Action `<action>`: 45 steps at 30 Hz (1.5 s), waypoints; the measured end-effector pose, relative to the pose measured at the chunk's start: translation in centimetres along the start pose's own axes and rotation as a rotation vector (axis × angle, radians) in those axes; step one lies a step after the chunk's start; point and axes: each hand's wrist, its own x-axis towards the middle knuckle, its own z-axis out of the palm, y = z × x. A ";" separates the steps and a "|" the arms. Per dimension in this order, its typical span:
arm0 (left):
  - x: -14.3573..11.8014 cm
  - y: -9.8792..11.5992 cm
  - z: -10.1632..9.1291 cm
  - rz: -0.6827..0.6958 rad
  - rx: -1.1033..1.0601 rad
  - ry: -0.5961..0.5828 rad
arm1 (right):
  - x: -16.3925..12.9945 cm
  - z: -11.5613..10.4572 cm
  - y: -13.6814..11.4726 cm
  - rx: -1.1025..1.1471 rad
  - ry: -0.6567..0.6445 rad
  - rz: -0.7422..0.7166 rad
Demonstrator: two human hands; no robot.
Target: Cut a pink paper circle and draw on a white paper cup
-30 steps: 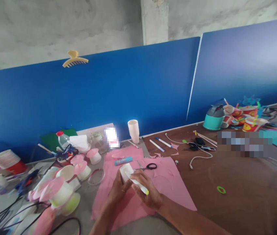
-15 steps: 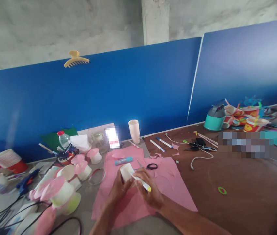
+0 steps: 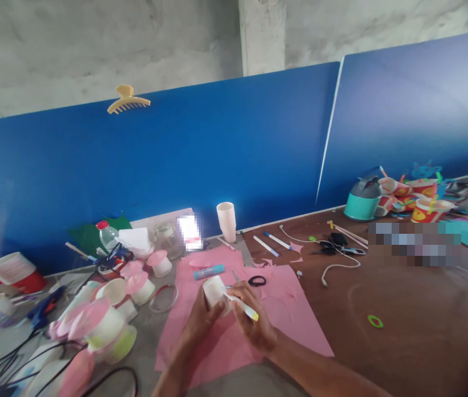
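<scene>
Two hands working a paper cup over pink paper

Two blue partition panels (image 3: 217, 160) are standing behind the surface (image 3: 403, 331), with a yellow hair claw (image 3: 128, 100) sitting on the left panel's top edge. Spreading across the near middle of the surface is a pink paper sheet (image 3: 283, 320), and both hands are hovering over it. At the far right a pile of red printed cups (image 3: 424, 198) is crowding beside a teal container (image 3: 361, 199). At the left, a cluster of white cups with pink tops (image 3: 105, 320) is lying among black cables.

The left hand (image 3: 200, 325) is wrapping its fingers around a small white paper cup (image 3: 214, 290), holding it tilted just above the sheet. The right hand (image 3: 254, 320) is closing on a white marker with a yellow end (image 3: 242, 307), its other end touching the cup. Just beyond the hands, black-handled scissors (image 3: 254, 280) are lying on the sheet, and a blue glue stick (image 3: 209, 271) is lying near them. A taller white cup (image 3: 226, 220) is standing upright against the partition. A green ring (image 3: 375, 321) is lying well apart to the right.
</scene>
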 end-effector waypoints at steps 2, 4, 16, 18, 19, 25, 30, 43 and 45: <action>0.0 0.1 0.0 0.010 0.014 -0.005 | -0.2 -0.1 -0.1 0.005 -0.032 -0.031; 0.1 0.0 0.0 0.013 0.044 -0.005 | -0.3 -0.1 -0.2 -0.006 -0.059 -0.057; -0.1 -0.2 -0.2 0.010 0.125 -0.019 | -0.6 0.0 0.0 -0.052 -0.096 -0.086; -0.1 0.0 -0.2 0.006 0.119 -0.017 | -0.6 0.0 0.1 -0.050 -0.097 -0.094; -0.1 0.1 -0.2 0.004 0.113 -0.018 | -0.5 0.0 0.1 -0.046 -0.092 -0.096; -0.1 0.3 -0.2 0.019 0.090 -0.023 | 0.1 0.0 -0.4 -0.001 -0.040 -0.070; 0.0 -0.2 -0.2 0.008 0.074 -0.011 | 0.0 0.3 -0.2 -0.006 0.019 -0.013; 0.1 -0.7 -0.1 0.008 0.061 -0.038 | -0.2 0.1 -0.3 -0.001 -0.014 -0.025; 0.1 -0.5 -0.1 0.018 0.071 -0.025 | -0.2 0.0 -0.4 -0.005 -0.022 -0.040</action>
